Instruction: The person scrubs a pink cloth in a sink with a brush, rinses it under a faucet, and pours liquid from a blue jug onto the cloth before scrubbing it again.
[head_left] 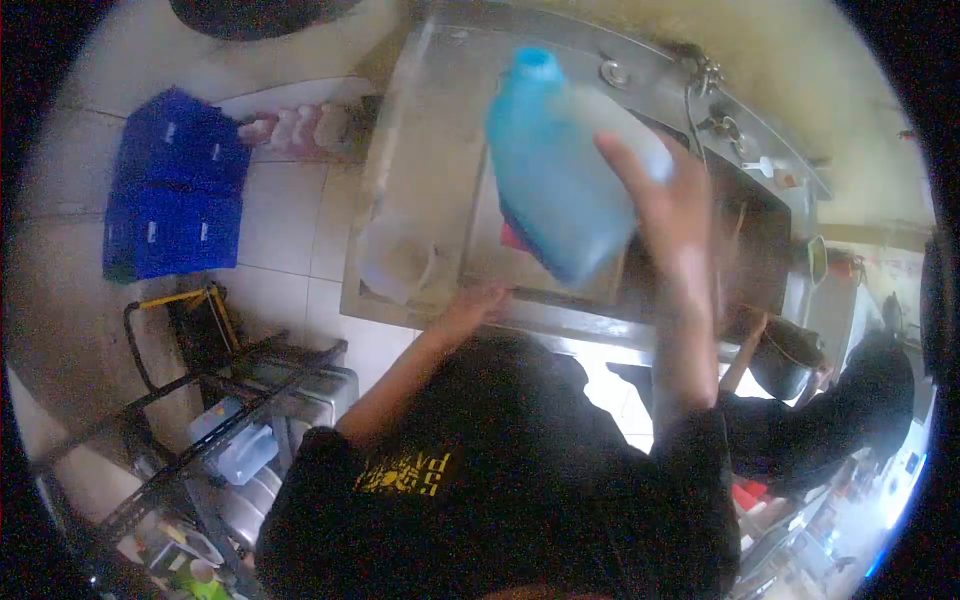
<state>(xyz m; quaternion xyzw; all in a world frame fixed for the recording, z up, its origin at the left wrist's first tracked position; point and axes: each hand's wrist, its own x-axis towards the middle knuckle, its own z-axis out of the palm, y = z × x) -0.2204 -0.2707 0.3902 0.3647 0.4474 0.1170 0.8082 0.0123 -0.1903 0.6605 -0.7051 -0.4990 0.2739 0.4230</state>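
My right hand (675, 205) is wrapped round a large plastic jug (565, 185), held tilted above the steel sink counter. Its upper part is turquoise, and bluish liquid shows through the translucent body. The neck points up and away to the left; motion blurs the jug. My left hand (485, 302) rests at the counter's front edge, fingers out and nothing visible in them. Partly hidden behind the jug is a red item (513, 236) whose kind I cannot make out. A pale round container (398, 265) stands in the left part of the sink counter (415, 130).
Taps (722, 125) line the back wall. At right a co-worker's arm (810, 430) reaches beside a dark pot (785, 362). Blue crates (178, 190) are stacked on the floor at left, near a black metal rack (215, 440) and a yellow-and-black trolley (190, 310).
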